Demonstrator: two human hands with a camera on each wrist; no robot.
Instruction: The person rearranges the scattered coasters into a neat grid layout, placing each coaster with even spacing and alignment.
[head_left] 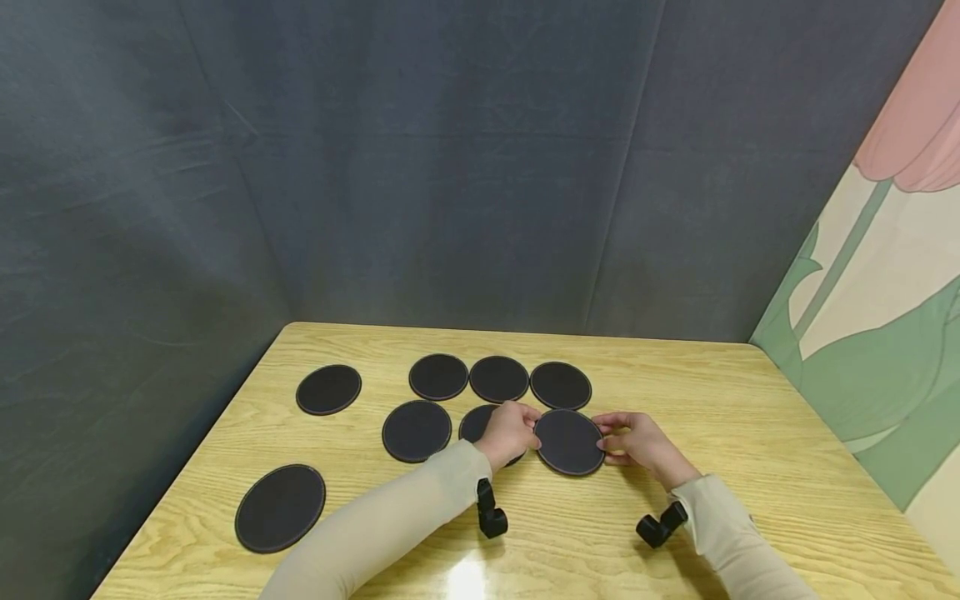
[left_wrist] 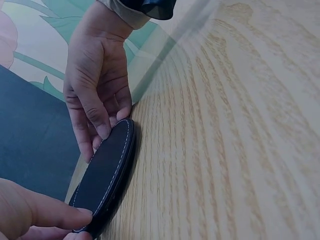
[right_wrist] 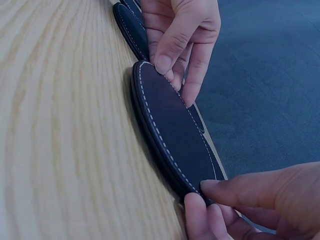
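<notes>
Both hands hold a round black coaster [head_left: 570,442] with pale stitching round its rim, low over the wooden table. My left hand [head_left: 512,432] pinches its left edge between thumb and fingers. On the opposite edge, my right hand [head_left: 637,446] grips with thumb on top and fingertips beneath, as the right wrist view shows. Under the left hand lies another coaster [head_left: 472,423], partly hidden. A third coaster [head_left: 416,431] is at the left end of this row. Behind, three more stand side by side, the rightmost coaster [head_left: 561,385] right at the held one's far edge.
Apart from the rows, one coaster [head_left: 328,389] lies at the table's back left and another [head_left: 281,508] at the front left, near the left sleeve. A dark curtain [head_left: 450,167] hangs behind the table [head_left: 750,433]; a painted wall [head_left: 885,333] borders its right side.
</notes>
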